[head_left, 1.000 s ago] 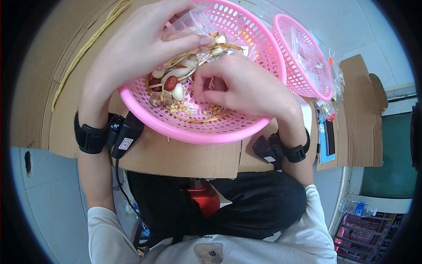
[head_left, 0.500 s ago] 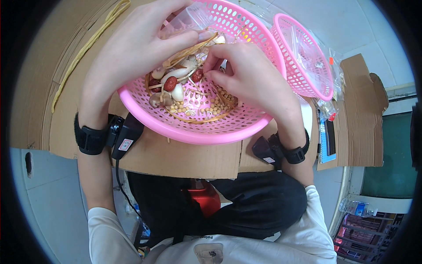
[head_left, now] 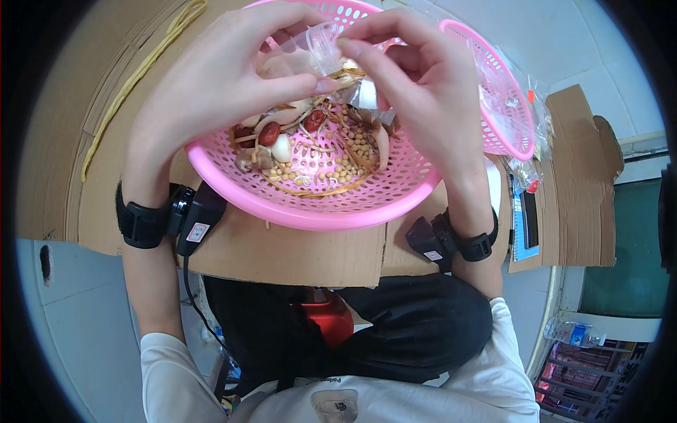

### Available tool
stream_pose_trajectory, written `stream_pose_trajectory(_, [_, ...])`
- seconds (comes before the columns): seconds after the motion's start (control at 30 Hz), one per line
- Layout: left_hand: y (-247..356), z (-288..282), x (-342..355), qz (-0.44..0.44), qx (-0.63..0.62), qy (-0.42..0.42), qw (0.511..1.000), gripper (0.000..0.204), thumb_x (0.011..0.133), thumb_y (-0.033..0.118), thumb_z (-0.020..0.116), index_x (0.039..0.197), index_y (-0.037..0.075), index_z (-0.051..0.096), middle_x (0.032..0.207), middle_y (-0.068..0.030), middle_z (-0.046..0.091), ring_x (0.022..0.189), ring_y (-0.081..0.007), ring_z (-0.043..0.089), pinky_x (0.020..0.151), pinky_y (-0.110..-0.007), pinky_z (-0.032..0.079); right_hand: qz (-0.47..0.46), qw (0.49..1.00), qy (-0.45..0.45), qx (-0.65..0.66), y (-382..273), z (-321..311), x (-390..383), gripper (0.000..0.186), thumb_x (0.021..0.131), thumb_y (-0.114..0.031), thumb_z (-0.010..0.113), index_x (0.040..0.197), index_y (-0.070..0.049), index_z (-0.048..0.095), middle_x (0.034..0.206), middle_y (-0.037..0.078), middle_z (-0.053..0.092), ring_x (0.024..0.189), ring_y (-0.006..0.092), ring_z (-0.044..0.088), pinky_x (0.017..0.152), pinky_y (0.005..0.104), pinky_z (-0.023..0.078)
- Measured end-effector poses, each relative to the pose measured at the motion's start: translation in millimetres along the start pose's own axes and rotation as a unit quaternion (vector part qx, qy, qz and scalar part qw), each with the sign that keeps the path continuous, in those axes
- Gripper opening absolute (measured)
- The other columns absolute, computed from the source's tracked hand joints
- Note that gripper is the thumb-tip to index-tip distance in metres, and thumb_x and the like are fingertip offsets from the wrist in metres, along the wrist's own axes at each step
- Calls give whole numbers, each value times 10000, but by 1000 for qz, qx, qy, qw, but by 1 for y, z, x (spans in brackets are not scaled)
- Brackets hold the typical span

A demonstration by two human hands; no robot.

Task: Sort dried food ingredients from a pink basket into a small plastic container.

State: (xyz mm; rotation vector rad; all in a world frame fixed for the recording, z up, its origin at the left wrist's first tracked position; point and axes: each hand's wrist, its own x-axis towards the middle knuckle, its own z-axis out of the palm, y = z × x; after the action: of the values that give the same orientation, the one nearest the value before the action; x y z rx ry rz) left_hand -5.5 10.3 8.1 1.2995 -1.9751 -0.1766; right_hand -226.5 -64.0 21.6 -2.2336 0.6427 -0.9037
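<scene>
A pink perforated basket (head_left: 321, 220) tilts toward me on the cardboard tabletop. My left hand (head_left: 240, 70) curves around a clear plastic bag (head_left: 290, 62) above its far left part, fingers and thumb gripping it. My right hand (head_left: 427, 77) pinches at the bag's mouth, thumb and forefinger on its right edge; anything else between those fingertips is hidden. Below lie red dates (head_left: 269, 134), yellow soybeans (head_left: 342, 171), a white clove-like piece (head_left: 281, 148), brown mushroom pieces (head_left: 252, 160) and thin brown strands (head_left: 303, 194).
At the right stands a second pink basket (head_left: 527, 144) with clear packets in it. Beside it are more plastic packets (head_left: 539, 116), a blue notebook (head_left: 520, 236) and an upright cardboard flap (head_left: 575, 190). A yellow cord (head_left: 134, 84) lies along the left. Black devices are strapped to both my wrists.
My right hand has risen from the food in the basket to the bag's mouth. My left hand keeps its hold, and the bag's mouth now spreads wider.
</scene>
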Motion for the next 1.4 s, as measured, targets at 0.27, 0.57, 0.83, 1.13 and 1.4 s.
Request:
stream_pose_trajectory(0.27, [-5,4,-5,-3,-58,-16,998,567,800,97,801,1332,-23,645,1202,-128,705,1130,-231,679,1020,-374,517,-47,998,-43,-14,11,4,-1,205,929,-98,752,1114,-13,778,888,85,758,661,126,661,624,297,535])
stream_pose_trajectory(0.57, [-8,9,-1,-17,-99,20,995,538,887,229,800,1342,-23,664,1195,-155,734,1067,-240,712,918,-370,579,-14,1000,4,3,9,2,0,174,1031,-182,733,1103,-28,770,815,-15,731,604,6,574,516,186,402])
stream_pose_trajectory(0.83, [34,-4,1,-103,14,22,994,490,945,239,754,1347,-31,679,1175,-170,767,1025,-231,737,878,-347,593,-4,984,-116,-136,13,4,0,177,954,-170,746,986,1,778,745,97,707,625,166,651,622,334,522])
stream_pose_trajectory(1.13, [3,0,-1,-88,-5,18,996,499,956,239,740,1365,-38,665,1172,-169,763,1028,-234,734,898,-360,592,-19,942,-235,-239,23,10,-5,142,877,-111,778,976,-10,787,828,156,767,769,303,755,734,411,587])
stream_pose_trajectory(1.4, [13,-6,-1,-99,-49,7,994,481,956,238,728,1346,-36,671,1161,-171,758,989,-225,737,841,-339,603,-30,931,-250,-263,21,8,-8,119,881,-106,769,957,-15,770,870,172,769,820,329,759,774,431,592])
